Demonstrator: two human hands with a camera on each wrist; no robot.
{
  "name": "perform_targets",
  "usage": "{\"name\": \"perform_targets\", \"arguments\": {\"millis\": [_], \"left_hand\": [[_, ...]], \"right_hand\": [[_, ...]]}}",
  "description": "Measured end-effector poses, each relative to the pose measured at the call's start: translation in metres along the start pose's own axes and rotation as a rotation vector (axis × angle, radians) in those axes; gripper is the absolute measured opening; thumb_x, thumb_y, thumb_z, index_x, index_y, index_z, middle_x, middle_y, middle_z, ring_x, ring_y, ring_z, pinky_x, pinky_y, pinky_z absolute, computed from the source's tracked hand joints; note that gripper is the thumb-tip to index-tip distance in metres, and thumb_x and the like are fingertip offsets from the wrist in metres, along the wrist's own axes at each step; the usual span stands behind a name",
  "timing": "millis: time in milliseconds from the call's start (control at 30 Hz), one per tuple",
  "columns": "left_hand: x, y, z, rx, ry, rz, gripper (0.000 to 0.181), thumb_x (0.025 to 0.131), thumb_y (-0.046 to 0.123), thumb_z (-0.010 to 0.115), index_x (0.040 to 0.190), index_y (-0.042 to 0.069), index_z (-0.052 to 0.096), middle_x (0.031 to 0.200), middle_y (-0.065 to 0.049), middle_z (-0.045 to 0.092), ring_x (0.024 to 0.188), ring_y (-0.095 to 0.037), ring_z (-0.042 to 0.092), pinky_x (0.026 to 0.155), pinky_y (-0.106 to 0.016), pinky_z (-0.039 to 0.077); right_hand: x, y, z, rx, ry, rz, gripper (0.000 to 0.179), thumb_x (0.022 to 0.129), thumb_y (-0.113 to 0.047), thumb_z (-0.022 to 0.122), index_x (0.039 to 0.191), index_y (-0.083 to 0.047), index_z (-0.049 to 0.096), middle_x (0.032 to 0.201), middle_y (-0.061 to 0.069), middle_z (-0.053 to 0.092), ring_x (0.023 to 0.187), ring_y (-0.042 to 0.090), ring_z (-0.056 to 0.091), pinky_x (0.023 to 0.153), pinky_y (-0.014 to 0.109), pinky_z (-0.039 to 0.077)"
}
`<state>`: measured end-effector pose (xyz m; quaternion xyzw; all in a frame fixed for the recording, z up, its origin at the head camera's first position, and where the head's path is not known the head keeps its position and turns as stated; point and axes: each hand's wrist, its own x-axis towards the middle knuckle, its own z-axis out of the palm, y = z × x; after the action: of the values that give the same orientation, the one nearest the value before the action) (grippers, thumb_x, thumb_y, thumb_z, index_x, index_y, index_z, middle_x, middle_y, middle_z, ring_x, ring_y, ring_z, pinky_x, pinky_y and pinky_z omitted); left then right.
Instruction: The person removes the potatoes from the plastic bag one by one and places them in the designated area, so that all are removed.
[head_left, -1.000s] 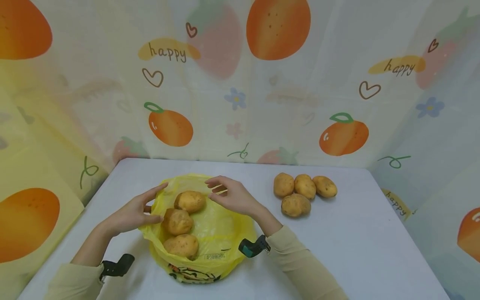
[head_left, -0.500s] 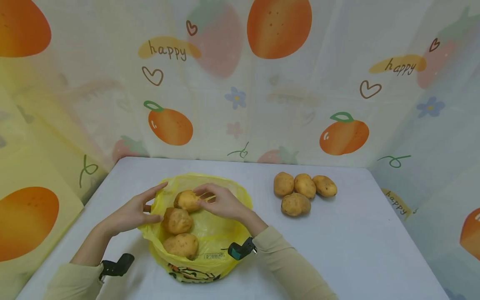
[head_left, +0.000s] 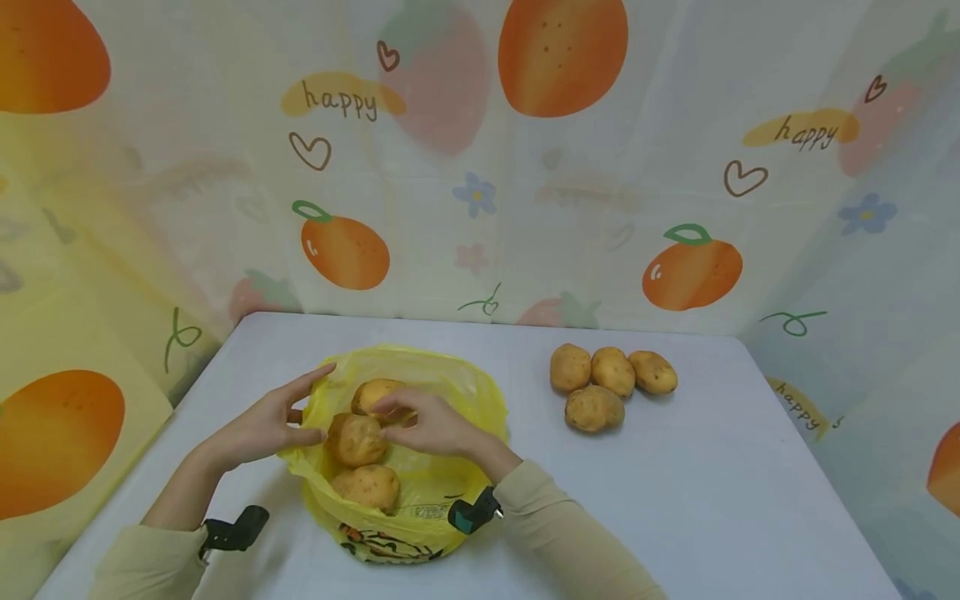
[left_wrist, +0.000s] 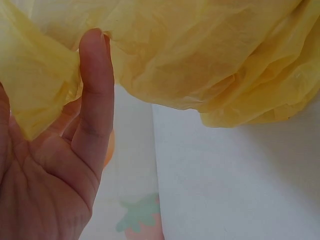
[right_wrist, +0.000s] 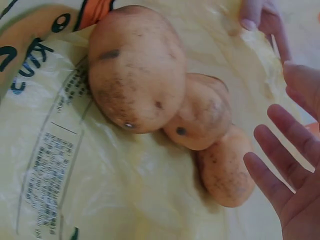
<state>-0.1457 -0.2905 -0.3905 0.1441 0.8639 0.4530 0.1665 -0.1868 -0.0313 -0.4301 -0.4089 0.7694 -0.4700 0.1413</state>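
Three potatoes sit inside a yellow plastic bag (head_left: pixel 480 417) that stands with its mouth wide on the table: a far potato (head_left: pixel 372 393), a middle potato (head_left: pixel 358 440) and a near potato (head_left: pixel 372 487). My left hand (head_left: pixel 258 425) touches the bag's left rim with thumb and forefinger spread apart. In the left wrist view, thin yellow plastic lies against a straight finger (left_wrist: pixel 96 85). My right hand (head_left: pixel 433 423) hovers over the bag's mouth, partly covering the far potato. The right wrist view shows its fingers (right_wrist: pixel 285 155) spread, with a gap between them and the potatoes.
A cluster of several more potatoes (head_left: pixel 594 408) lies on the white table (head_left: pixel 675 483) to the right of the bag. Behind the table hangs a fruit-print cloth (head_left: pixel 555 200). Each wrist carries a small black camera (head_left: pixel 238 528).
From the bag's right side, my right hand has moved left and nearer, past the far potato toward the middle one. My left hand stays at the rim.
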Motion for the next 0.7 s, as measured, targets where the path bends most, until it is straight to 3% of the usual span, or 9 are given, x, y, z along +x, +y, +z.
{"name": "perform_targets", "arguments": {"millis": [200, 433, 600, 700], "left_hand": [[0.001, -0.001, 0.001, -0.02, -0.006, -0.003, 0.086, 0.083, 0.013, 0.068, 0.149, 0.024, 0.014, 0.152, -0.022, 0.01, 0.108, -0.041, 0.054, 0.071, -0.033, 0.054], [0.001, 0.0, 0.0, -0.051, -0.019, -0.003, 0.086, 0.083, 0.012, 0.068, 0.149, 0.025, 0.013, 0.152, -0.021, 0.008, 0.109, -0.041, 0.054, 0.072, -0.036, 0.054], [0.002, 0.0, 0.0, -0.059, -0.022, -0.001, 0.086, 0.083, 0.012, 0.068, 0.149, 0.024, 0.013, 0.152, -0.021, 0.009, 0.11, -0.041, 0.053, 0.072, -0.036, 0.054], [0.002, 0.001, 0.001, -0.06, -0.021, 0.0, 0.087, 0.082, 0.012, 0.068, 0.149, 0.024, 0.013, 0.152, -0.021, 0.008, 0.11, -0.042, 0.052, 0.072, -0.037, 0.054]], "right_hand": [[-0.003, 0.002, 0.007, -0.017, -0.117, 0.019, 0.038, 0.088, -0.024, 0.062, 0.124, -0.014, 0.056, 0.119, 0.001, 0.058, 0.107, 0.012, 0.056, 0.078, 0.016, 0.047], [-0.006, 0.008, 0.012, 0.01, -0.199, 0.044, 0.037, 0.088, -0.023, 0.063, 0.124, -0.016, 0.056, 0.12, -0.003, 0.059, 0.106, 0.008, 0.055, 0.079, 0.015, 0.047], [-0.009, 0.007, 0.014, -0.041, -0.247, 0.066, 0.038, 0.088, -0.026, 0.063, 0.124, -0.017, 0.056, 0.122, -0.007, 0.058, 0.108, 0.006, 0.053, 0.081, 0.015, 0.046], [-0.01, 0.008, 0.016, -0.072, -0.274, 0.032, 0.039, 0.088, -0.026, 0.062, 0.125, -0.016, 0.056, 0.124, -0.007, 0.057, 0.111, 0.005, 0.053, 0.086, 0.017, 0.045]]}}
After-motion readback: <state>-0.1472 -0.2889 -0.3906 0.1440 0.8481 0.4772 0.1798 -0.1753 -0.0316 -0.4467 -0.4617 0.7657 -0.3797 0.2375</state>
